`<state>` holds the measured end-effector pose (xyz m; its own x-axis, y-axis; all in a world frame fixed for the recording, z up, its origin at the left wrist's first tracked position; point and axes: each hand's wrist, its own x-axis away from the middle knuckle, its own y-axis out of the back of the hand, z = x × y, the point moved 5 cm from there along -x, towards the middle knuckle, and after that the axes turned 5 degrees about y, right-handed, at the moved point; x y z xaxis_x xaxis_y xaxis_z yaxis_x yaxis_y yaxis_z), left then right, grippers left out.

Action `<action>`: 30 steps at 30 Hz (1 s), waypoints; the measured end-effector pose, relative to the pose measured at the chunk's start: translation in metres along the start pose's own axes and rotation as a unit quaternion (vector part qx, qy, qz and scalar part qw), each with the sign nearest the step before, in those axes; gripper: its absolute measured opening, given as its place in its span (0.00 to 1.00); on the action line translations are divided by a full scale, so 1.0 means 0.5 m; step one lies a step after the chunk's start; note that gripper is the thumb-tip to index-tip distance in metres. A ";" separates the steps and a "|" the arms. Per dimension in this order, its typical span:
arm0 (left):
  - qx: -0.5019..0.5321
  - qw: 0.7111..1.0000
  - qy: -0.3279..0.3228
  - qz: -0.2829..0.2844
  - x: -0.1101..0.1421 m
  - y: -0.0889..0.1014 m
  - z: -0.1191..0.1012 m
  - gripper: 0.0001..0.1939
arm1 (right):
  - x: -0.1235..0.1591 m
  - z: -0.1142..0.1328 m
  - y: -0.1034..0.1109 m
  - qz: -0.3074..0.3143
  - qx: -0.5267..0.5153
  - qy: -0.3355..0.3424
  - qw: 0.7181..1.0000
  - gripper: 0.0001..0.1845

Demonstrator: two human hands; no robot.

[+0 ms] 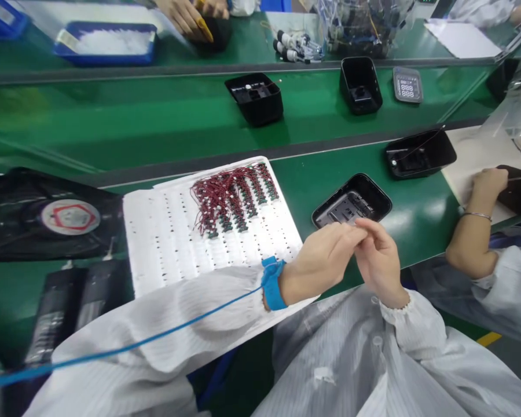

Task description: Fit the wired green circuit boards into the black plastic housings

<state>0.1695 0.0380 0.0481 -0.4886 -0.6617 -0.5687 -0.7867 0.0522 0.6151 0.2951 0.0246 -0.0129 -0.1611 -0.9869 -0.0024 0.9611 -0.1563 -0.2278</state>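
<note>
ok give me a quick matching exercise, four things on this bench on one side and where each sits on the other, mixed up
Things:
1. white tray
2. open black housing
3. blue bin
4. wrist strap

Places:
A. far side of the belt, top left
B. on the left hand's wrist
C. just beyond the two hands, whose fingertips meet
D. left of the hands, carrying red-wired parts

Pairs: 1-D, 2-C, 3-A, 4-B
</note>
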 end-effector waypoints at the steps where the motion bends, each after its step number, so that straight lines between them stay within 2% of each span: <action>1: -0.003 1.000 -0.008 0.001 -0.003 0.004 0.004 0.13 | -0.001 -0.004 0.001 0.002 -0.016 -0.011 1.000 0.31; 3: -0.021 1.000 -0.014 -0.008 -0.011 0.013 0.013 0.12 | -0.003 -0.012 -0.002 0.016 -0.044 -0.037 0.998 0.35; 6: -0.085 0.996 -0.034 -0.019 -0.016 0.017 0.015 0.11 | -0.011 -0.022 -0.012 0.032 -0.065 -0.063 0.995 0.30; 8: -0.117 0.992 -0.047 -0.007 -0.012 0.012 0.010 0.12 | -0.025 -0.017 -0.009 0.023 -0.058 -0.042 0.997 0.24; 10: -0.110 0.993 -0.030 0.021 -0.005 0.009 0.008 0.13 | -0.044 0.003 0.006 0.007 -0.025 0.016 1.000 0.19; 12: -0.067 0.996 0.014 0.059 0.003 0.012 0.011 0.13 | -0.064 0.034 0.025 -0.004 0.031 0.081 0.996 0.18; 14: -0.002 0.994 0.073 0.083 0.005 0.024 0.024 0.15 | -0.081 0.066 0.036 0.019 0.091 0.106 0.990 0.20; 16: 0.059 0.985 0.132 0.092 0.000 0.039 0.046 0.14 | -0.095 0.085 0.028 0.095 0.152 0.061 0.982 0.20; 18: 0.088 0.976 0.170 0.104 -0.009 0.047 0.070 0.08 | -0.102 0.090 0.009 0.189 0.216 -0.014 0.958 0.16; 20: 0.078 0.969 0.196 0.126 -0.016 0.044 0.093 0.08 | -0.109 0.092 -0.006 0.231 0.278 -0.056 0.931 0.11; 23: 0.061 0.958 0.245 0.138 -0.017 0.028 0.120 0.10 | -0.125 0.091 -0.020 0.206 0.340 -0.047 0.917 0.10; 26: 0.099 0.940 0.301 0.124 -0.011 0.013 0.135 0.08 | -0.131 0.086 -0.030 0.187 0.386 -0.003 0.904 0.07; 28: 0.151 0.915 0.352 0.125 -0.005 0.002 0.142 0.08 | -0.128 0.083 -0.035 0.187 0.431 0.041 0.882 0.04; 30: 0.209 0.876 0.412 0.141 0.004 -0.011 0.151 0.09 | -0.120 0.078 -0.039 0.200 0.477 0.078 0.852 0.07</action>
<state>0.1442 0.0927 0.0023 -0.3828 -0.8846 0.2665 -0.8326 0.4553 0.3153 0.2948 0.0854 0.0299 0.2657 -0.9632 -0.0403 0.6793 0.1574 0.7168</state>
